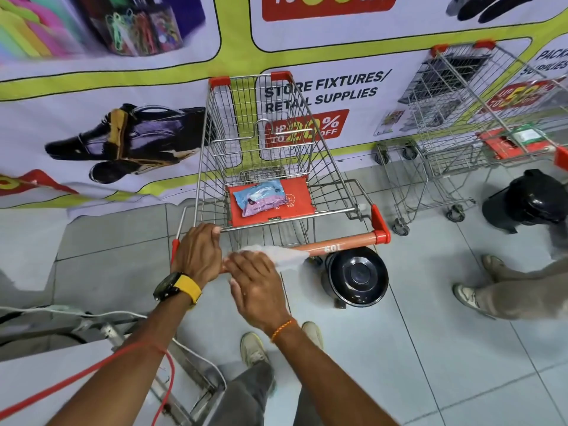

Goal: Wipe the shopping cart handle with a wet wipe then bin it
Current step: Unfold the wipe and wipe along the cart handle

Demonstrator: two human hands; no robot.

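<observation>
A wire shopping cart (325, 167) stands before me with its orange handle (344, 243) running across the view. My left hand (198, 256), wearing a yellow-strapped watch, grips the cart's left end by the handle. My right hand (256, 285) presses a white wet wipe (284, 256) onto the handle's middle, the wipe trailing to the right. A blue and pink wipes packet (259, 196) lies on the red child-seat flap (299, 195) inside the cart. A black round bin (356, 276) with a domed lid stands on the floor under the handle's right end.
A printed banner wall (123, 87) is right behind the cart. A second cart (461, 124) stands to the right, with another black bin (528, 201) near it. Another person's legs and shoes (479, 290) are at right. A metal frame with cables (147, 358) is at lower left.
</observation>
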